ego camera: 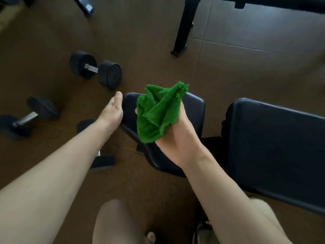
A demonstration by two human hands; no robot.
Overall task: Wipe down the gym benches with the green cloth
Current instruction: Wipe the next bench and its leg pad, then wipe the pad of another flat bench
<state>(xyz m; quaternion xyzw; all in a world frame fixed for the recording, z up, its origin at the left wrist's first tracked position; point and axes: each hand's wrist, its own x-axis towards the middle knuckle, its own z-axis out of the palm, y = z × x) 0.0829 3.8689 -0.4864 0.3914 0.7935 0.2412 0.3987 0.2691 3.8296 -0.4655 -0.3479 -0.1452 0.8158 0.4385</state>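
Note:
A crumpled green cloth point(158, 111) is bunched up in my right hand point(177, 136), which grips it above the black seat pad point(193, 110) of a gym bench. The longer black back pad point(274, 147) of the same bench stretches off to the right. My left hand point(112, 110) reaches forward at the seat pad's left edge, fingers straight, holding nothing; whether it touches the pad I cannot tell.
Two black dumbbells lie on the brown floor to the left, one point(95, 69) farther away and one point(28, 117) nearer. A black frame leg point(182, 32) stands at the top. The bench's foot point(102, 162) is below my left arm. My knees fill the bottom.

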